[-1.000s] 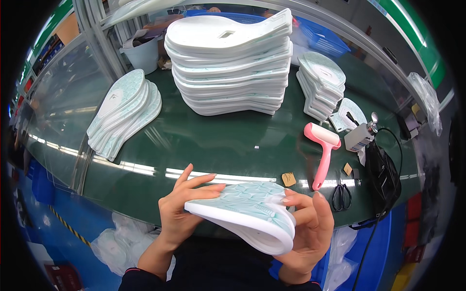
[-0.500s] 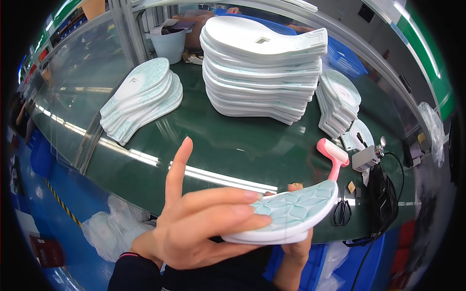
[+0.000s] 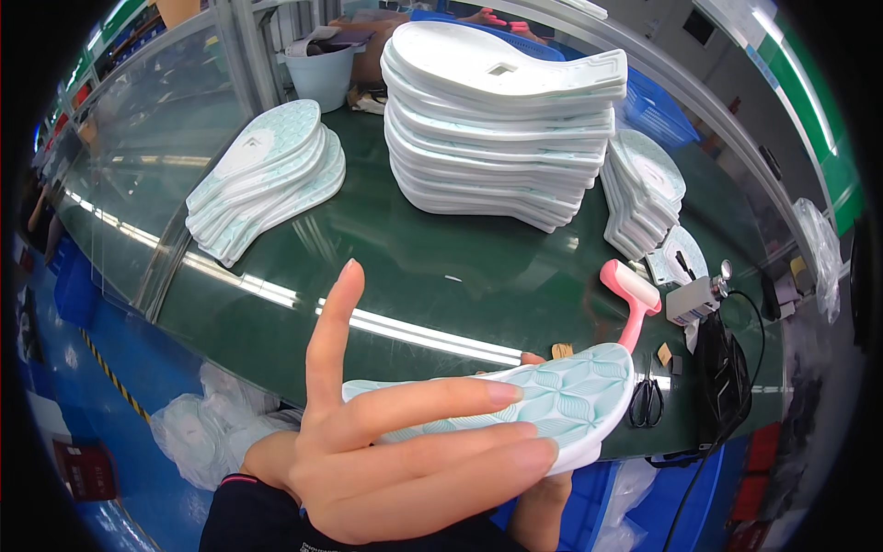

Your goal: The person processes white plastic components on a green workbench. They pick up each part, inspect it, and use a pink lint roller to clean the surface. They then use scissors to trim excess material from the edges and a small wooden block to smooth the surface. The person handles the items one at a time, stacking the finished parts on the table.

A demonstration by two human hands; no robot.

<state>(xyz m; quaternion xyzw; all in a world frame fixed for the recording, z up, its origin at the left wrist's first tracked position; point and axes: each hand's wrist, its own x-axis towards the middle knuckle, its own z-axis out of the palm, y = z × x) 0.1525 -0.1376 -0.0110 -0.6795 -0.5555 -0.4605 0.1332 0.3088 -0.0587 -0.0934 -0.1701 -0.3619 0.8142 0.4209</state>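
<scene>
A white piece shaped like a shoe sole [image 3: 584,391], its upper face pale mint with a raised petal pattern, is held tilted above the near table edge. Across its face lies my left hand [image 3: 386,451], fingers apart and stretched out. One finger points up, clear of the piece; the thumb is hidden. My right hand [image 3: 554,488] grips the same sole from beneath and behind. Most of it is covered, with only the wrist side and a fingertip at the far edge showing. Just beyond the sole's right end lies a pink-handled roller [image 3: 633,299].
Similar soles form a tall stack [image 3: 497,138], a left pile [image 3: 267,179] and a right pile [image 3: 644,193]. Black scissors [image 3: 647,403], a white pump bottle [image 3: 692,302] and a black bag [image 3: 722,377] lie right. A clear panel [image 3: 156,138] stands left.
My left hand has slid right and down across the sole, with its fingers reaching farther over the patterned face. The sole has turned so more of this face shows.
</scene>
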